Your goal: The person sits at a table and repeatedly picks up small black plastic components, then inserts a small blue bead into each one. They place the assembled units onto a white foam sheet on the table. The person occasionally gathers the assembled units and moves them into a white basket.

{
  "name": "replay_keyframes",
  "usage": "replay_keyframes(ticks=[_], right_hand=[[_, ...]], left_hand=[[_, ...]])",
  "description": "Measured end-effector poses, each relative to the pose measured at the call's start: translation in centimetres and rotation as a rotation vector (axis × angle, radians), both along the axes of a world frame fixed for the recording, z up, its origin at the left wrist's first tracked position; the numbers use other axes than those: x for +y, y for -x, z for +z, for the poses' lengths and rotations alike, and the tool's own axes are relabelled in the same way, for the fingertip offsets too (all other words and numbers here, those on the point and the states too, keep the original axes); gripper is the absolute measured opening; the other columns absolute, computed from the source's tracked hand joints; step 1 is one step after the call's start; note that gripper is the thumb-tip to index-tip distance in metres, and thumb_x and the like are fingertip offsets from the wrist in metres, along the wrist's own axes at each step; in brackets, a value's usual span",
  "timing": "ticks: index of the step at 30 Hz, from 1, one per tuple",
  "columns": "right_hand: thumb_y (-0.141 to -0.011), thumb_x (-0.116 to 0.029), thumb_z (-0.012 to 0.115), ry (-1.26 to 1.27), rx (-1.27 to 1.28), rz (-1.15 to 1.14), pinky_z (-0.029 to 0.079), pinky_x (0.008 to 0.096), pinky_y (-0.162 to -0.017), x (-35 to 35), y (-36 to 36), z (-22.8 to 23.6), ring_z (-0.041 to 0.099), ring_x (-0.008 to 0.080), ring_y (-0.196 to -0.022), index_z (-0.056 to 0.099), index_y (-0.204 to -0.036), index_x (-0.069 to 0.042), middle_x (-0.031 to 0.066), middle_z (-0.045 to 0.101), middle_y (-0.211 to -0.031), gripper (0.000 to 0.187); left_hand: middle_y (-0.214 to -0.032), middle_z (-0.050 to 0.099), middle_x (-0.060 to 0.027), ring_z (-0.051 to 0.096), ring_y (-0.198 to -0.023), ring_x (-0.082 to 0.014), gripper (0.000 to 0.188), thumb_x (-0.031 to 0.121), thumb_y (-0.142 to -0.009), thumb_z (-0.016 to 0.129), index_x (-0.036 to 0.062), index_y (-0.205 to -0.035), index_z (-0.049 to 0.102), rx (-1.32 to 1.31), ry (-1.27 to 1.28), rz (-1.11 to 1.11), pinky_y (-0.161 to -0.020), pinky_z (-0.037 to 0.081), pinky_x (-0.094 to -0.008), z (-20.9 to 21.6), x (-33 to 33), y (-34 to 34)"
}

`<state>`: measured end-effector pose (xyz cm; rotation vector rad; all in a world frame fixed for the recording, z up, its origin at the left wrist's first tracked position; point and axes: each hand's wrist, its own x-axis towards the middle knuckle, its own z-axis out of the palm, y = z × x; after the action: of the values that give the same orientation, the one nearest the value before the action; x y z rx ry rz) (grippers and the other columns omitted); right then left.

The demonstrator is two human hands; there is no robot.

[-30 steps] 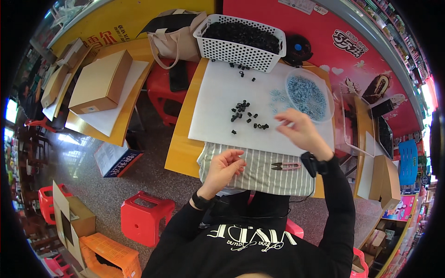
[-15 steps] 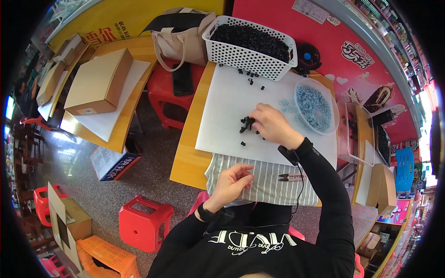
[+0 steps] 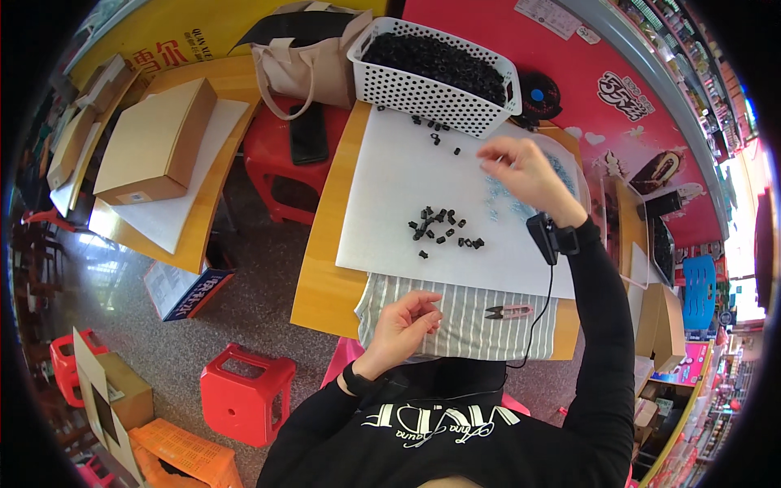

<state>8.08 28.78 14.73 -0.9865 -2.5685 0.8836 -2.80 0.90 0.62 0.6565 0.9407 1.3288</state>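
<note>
Above the right part of the white sheet [image 3: 390, 187] hangs my right hand [image 3: 529, 172], its fingers curled toward the thumb; whatever is between them I cannot make out. It partly covers the round clear tray [image 3: 561, 167] of small pale-blue pieces. Over the striped grey cloth [image 3: 407, 286] at the near edge rests my left hand [image 3: 400, 327], fingers bent in and tips close to the thumb; anything held there is too small to tell. Small black plastic pieces [image 3: 439, 218] lie loosely grouped on the sheet between the hands. Pink-handled thread snips [image 3: 511, 311] lie on the cloth.
A white perforated basket [image 3: 423, 93] full of black pieces stands at the far edge, with a few loose pieces before it. Beside it is a black fan [image 3: 538, 96]. To the left, a red stool [image 3: 272, 167] bears a phone [image 3: 308, 134] and a beige bag [image 3: 317, 61].
My right hand has lifted off the black pieces and moved right and away, toward the tray of blue pieces. The group of black pieces now shows fully. My left hand has barely moved.
</note>
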Motion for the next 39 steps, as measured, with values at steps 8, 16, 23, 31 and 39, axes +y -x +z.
replay_keyframes(ticks=[8, 16, 23, 31, 39], right_hand=[[-0.085, -0.01, 0.065, 0.135, -0.167, 0.079, 0.048, 0.0294, -0.065, -2.5, -2.2, -3.0, 0.06, 0.014, -0.07, 0.067, -0.101, 0.002, 0.0089, 0.065, -0.078, 0.02], [-0.085, -0.009, 0.066, 0.198, -0.103, 0.011, 0.046, 0.0262, -0.061, -3.4, -4.0, -1.6, 0.057, 0.0099, -0.065, 0.066, -0.102, 0.004, 0.0055, 0.063, -0.074, 0.021], [-0.082, -0.011, 0.068, 0.231, -0.06, 0.033, 0.045, 0.0328, -0.058, -6.3, -6.8, -3.6, 0.057, 0.0183, -0.062, 0.066, -0.099, 0.002, 0.0098, 0.061, -0.068, 0.022], [-0.063, -0.01, 0.078, 0.141, -0.007, -0.087, 0.046, 0.0351, -0.057, -7.1, -7.6, -8.9, 0.058, 0.0196, -0.061, 0.061, -0.104, -0.004, 0.0088, 0.059, -0.069, 0.044], [-0.06, -0.003, 0.077, 0.124, -0.063, -0.13, 0.046, 0.0332, -0.057, -6.5, -5.4, -10.6, 0.058, 0.0195, -0.063, 0.062, -0.103, 0.001, 0.0092, 0.059, -0.068, 0.045]], left_hand=[[-0.095, 0.068, -0.0082, 0.064, -0.082, -0.0117, 0.029, 0.004, -0.093, 0.062, -0.0005, -0.122, 0.058, -0.03, 0.02, -0.014, -0.071, 0.051, -0.0244, 0.2, -0.1, 0.3], [-0.102, 0.069, -0.0094, 0.065, -0.086, -0.0121, 0.026, 0.006, -0.094, 0.062, 0.0003, -0.119, 0.061, 0.024, 0.08, -0.038, -0.071, 0.05, -0.0227, 2.3, -0.7, 2.0], [-0.099, 0.069, -0.0072, 0.063, -0.081, -0.0097, 0.022, 0.006, -0.093, 0.062, -0.0009, -0.114, 0.063, 0.247, 0.029, 0.105, -0.068, 0.049, -0.0219, 6.1, 1.0, 5.4], [-0.137, 0.038, -0.0302, 0.035, -0.13, -0.0463, 0.071, 0.028, -0.081, 0.074, 0.0064, -0.14, 0.042, 1.328, -0.332, 0.173, -0.108, 0.032, -0.0537, 6.2, 5.3, 4.7], [-0.152, 0.02, -0.03, 0.022, -0.139, -0.0515, 0.091, 0.039, -0.079, 0.075, 0.0091, -0.15, 0.027, 1.622, -0.231, -0.074, -0.11, 0.027, -0.0588, 3.3, 9.3, 2.4]])
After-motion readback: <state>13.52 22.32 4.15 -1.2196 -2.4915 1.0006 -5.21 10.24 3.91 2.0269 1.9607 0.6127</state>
